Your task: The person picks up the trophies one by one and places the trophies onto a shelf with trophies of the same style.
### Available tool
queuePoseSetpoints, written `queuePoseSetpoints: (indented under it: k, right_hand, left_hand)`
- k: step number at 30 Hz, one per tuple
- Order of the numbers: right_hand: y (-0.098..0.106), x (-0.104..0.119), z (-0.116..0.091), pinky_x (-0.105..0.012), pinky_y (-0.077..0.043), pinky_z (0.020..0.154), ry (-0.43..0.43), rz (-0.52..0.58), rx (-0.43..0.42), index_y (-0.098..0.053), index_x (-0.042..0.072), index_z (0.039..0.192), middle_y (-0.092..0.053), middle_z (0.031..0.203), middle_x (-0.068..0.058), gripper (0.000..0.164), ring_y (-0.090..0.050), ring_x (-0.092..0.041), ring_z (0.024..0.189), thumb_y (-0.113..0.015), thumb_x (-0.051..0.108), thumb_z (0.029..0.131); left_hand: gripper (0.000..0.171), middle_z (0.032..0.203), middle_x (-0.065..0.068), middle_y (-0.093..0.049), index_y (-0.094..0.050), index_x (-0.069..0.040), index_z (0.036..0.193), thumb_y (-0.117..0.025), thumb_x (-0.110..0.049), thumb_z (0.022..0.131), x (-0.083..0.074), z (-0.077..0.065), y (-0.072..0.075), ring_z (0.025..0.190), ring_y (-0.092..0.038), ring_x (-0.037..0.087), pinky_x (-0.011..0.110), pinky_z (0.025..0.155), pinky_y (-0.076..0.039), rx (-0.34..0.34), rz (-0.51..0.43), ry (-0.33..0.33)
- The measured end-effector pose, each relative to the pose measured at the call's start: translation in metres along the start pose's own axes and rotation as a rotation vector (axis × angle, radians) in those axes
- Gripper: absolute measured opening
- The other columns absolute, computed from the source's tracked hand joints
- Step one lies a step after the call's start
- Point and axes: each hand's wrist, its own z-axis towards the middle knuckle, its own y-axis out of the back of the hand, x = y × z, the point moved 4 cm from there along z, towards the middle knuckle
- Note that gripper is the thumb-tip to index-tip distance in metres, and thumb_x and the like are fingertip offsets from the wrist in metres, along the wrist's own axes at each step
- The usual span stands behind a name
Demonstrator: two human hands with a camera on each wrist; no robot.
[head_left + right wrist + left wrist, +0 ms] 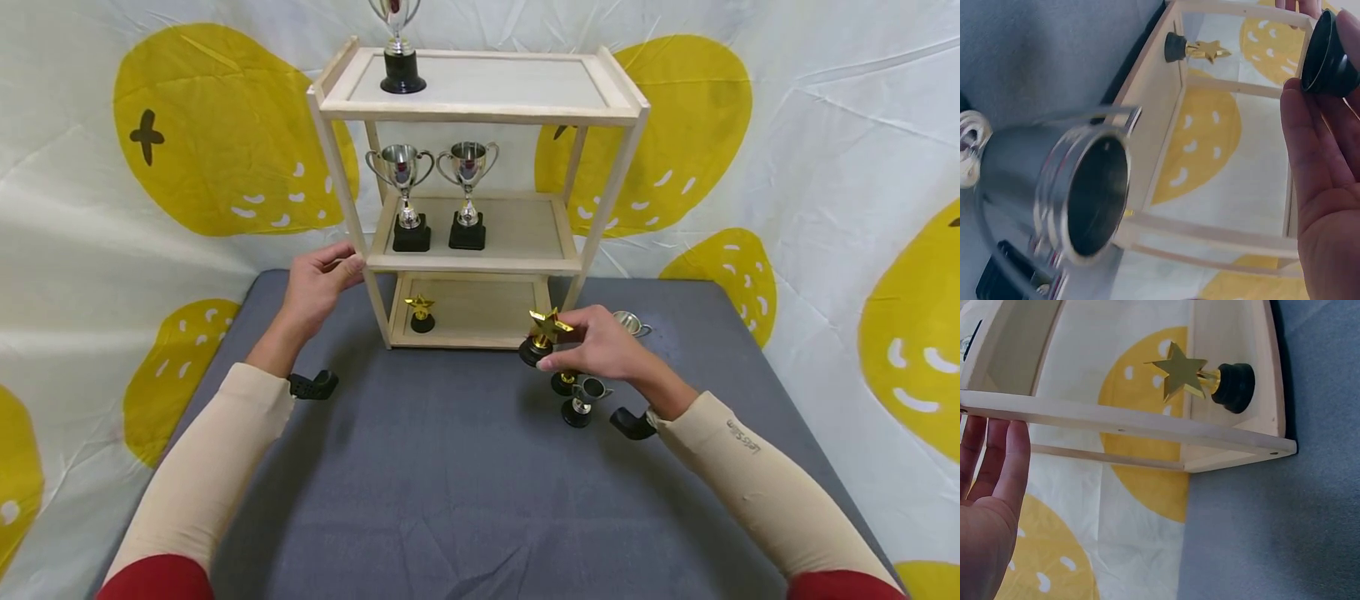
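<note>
My right hand (pixel 600 340) pinches a small gold star trophy (pixel 550 327) in front of the lower right of a wooden shelf. In the right wrist view its black base (pixel 1329 59) sits between thumb and fingers; the star is hidden there. My left hand (pixel 318 279) touches the shelf's left front post (pixel 1147 428) with its fingertips, near the middle board. Another star trophy (pixel 422 315) stands upright at the left of the bottom board (pixel 480 312). Below my right hand a small silver cup trophy (pixel 583 402) stands on the cloth, beside a partly hidden gold trophy (pixel 564 382).
Two silver cup trophies, left (pixel 405 196) and right (pixel 468 196), stand on the middle board (pixel 525 229). A larger cup trophy (pixel 401 67) is on the top board (pixel 510 79). Another silver cup (pixel 628 323) lies behind my right hand. Grey cloth (pixel 450 483) covers the table.
</note>
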Motion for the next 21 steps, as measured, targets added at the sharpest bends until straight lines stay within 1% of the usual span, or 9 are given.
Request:
queuePoseSetpoints:
  k: [5,9,15,18,21]
  right_hand:
    - [-0.007,0.005,0.008,-0.025,-0.050,0.058,0.020,-0.010,0.000,-0.079,0.011,0.102,-0.072,0.082,-0.004,0.030,-0.061,-0.015,0.066,-0.094,0.018,0.077]
    - [-0.012,0.008,0.015,-0.024,-0.049,0.058,0.023,-0.019,-0.006,-0.079,0.012,0.101,-0.072,0.083,-0.004,0.029,-0.060,-0.014,0.067,-0.094,0.019,0.077]
    - [-0.019,0.014,0.027,-0.023,-0.039,0.056,0.047,-0.041,-0.005,-0.075,0.012,0.090,-0.059,0.072,-0.003,0.023,-0.051,-0.016,0.063,-0.093,0.019,0.078]
    - [-0.024,0.015,0.033,-0.024,-0.040,0.057,0.055,-0.051,-0.001,-0.076,0.011,0.092,-0.060,0.072,0.000,0.024,-0.051,-0.016,0.064,-0.093,0.019,0.078]
    - [-0.027,0.015,0.040,-0.024,-0.040,0.058,0.055,-0.074,-0.003,-0.077,0.010,0.095,-0.064,0.073,0.001,0.025,-0.052,-0.015,0.065,-0.093,0.020,0.078]
  left_hand:
    - [0.044,0.111,-0.011,-0.067,-0.057,0.010,0.143,-0.064,-0.009,0.103,0.000,0.001,0.000,0.101,-0.069,0.001,0.016,0.088,-0.061,-0.001,0.005,0.007]
    - [0.044,0.111,-0.011,-0.067,-0.057,0.010,0.143,-0.064,-0.007,0.103,0.000,0.002,-0.001,0.101,-0.069,0.001,0.017,0.089,-0.061,-0.001,-0.009,0.005]
    - [0.045,0.112,-0.011,-0.067,-0.057,0.009,0.143,-0.064,-0.008,0.103,0.001,0.002,0.000,0.101,-0.069,0.000,0.017,0.089,-0.061,-0.001,0.004,0.002]
    - [0.045,0.111,-0.011,-0.067,-0.056,0.010,0.143,-0.064,-0.008,0.103,0.001,0.002,0.000,0.101,-0.069,0.000,0.016,0.089,-0.061,0.000,0.000,0.002]
    - [0.045,0.111,-0.011,-0.068,-0.056,0.011,0.143,-0.063,-0.008,0.103,0.001,0.002,0.000,0.102,-0.069,0.000,0.016,0.089,-0.061,0.001,-0.010,-0.001]
